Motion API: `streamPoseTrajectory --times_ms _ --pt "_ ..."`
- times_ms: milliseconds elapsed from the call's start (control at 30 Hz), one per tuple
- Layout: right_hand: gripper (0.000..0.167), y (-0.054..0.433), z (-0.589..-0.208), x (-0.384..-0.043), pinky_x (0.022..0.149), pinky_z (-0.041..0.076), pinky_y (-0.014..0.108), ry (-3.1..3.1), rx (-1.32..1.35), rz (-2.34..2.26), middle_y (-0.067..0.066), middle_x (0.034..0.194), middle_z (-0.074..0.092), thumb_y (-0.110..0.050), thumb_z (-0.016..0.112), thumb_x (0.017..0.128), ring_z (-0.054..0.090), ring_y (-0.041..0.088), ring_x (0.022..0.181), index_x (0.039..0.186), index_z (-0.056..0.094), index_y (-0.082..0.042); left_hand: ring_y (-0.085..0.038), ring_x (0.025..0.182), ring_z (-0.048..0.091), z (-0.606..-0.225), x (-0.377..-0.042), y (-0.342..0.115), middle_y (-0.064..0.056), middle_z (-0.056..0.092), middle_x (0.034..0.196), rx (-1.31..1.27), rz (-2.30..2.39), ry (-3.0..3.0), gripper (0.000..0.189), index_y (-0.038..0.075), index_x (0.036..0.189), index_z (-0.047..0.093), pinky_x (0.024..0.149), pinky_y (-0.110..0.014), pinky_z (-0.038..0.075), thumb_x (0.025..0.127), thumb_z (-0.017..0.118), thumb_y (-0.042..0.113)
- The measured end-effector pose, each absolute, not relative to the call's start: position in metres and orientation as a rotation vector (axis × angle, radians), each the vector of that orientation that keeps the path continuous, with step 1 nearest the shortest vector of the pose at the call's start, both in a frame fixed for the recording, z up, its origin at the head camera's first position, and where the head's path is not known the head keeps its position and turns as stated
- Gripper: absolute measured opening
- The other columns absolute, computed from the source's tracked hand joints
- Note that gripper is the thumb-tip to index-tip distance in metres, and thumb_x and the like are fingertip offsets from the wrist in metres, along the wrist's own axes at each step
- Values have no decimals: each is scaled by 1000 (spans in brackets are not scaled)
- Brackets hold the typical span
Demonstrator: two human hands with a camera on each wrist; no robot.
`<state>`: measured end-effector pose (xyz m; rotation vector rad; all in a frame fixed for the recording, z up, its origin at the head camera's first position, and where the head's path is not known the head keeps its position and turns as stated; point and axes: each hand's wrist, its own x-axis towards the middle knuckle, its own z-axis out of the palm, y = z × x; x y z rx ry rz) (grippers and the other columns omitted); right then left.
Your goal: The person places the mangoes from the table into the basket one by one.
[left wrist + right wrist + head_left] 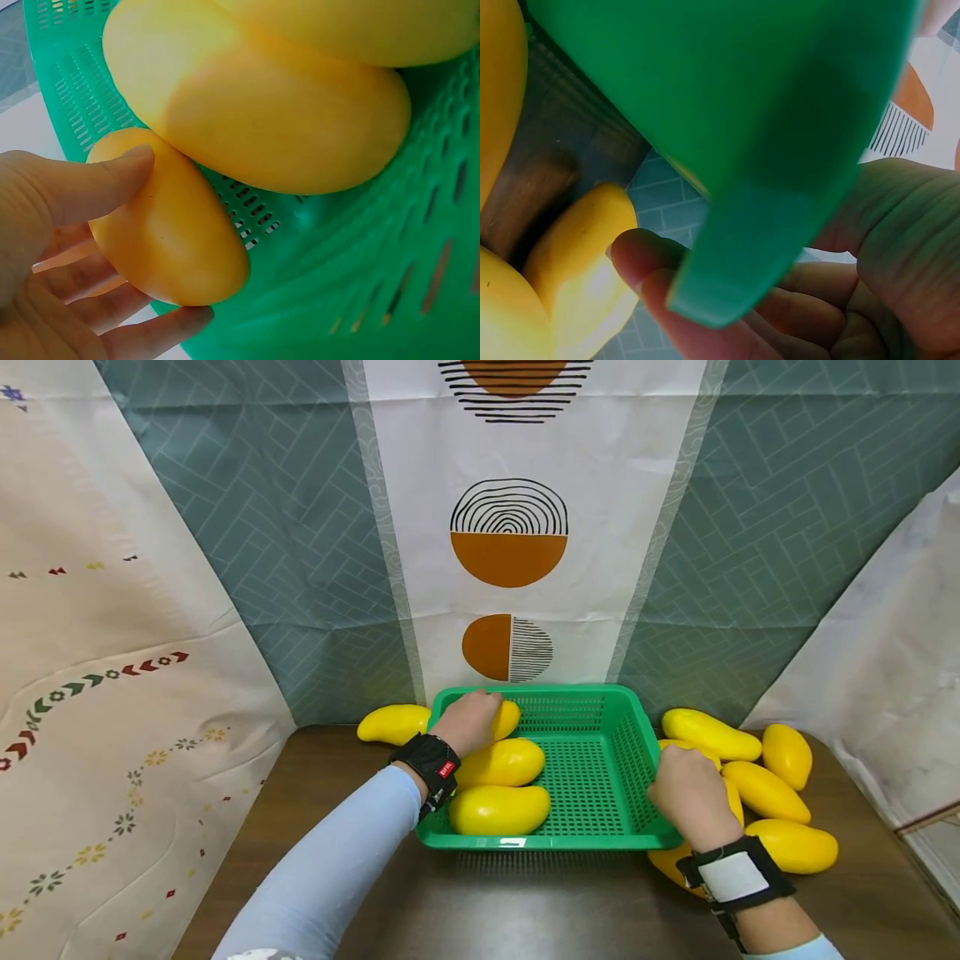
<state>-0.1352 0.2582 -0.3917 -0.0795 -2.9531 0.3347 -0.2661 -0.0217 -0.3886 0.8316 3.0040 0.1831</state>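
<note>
A green plastic basket (pixel 555 842) with slotted walls stands on the table. Inside its left half lie a middle yellow mango (pixel 510 762) and a front mango (pixel 500 811). My left hand (pixel 467 724) reaches over the basket's left side and holds a third mango (pixel 176 225) at the back, thumb on top and fingers beneath. This mango touches the larger one beside it in the left wrist view. At the basket's right side, my right hand (pixel 693 797) grips the green rim (pixel 735 262) between thumb and fingers, its palm turned away from the head view.
Several mangoes (pixel 791 846) lie on the table right of the basket, some partly hidden behind my right hand. Another mango (pixel 393 724) rests outside the basket's back left corner. A patterned cloth (pixel 510 652) hangs just behind. The brown table (pixel 360 893) extends toward me.
</note>
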Motion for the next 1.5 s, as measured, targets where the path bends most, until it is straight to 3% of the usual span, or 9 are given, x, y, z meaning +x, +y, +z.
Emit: streamPoseTrajectory --times_ms 1033,1233,1500 --pt "26 256 -389 -136 41 32 27 -2980 -88 354 3 48 35 2 62 72 42 21 43 53 45 -6 -21 92 57 -381 -264 -30 -10 61 111 813 190 2958 35 8 125 54 77 -30 49 91 56 10" --pt "25 256 -389 -136 41 32 28 -2987 -91 350 4 49 36 1 62 72 42 21 44 55 46 -5 -24 112 56 -368 -261 -43 -12 55 128 782 238 2977 46 8 136 46 91 -35 49 91 54 9" --pt "27 256 -388 -135 41 33 27 -3004 -117 382 2 49 29 1 61 73 41 21 43 54 44 -6 -27 118 53 -357 -257 -76 -13 50 134 675 334 3004 51 10 139 43 90 -40 50 90 57 10"
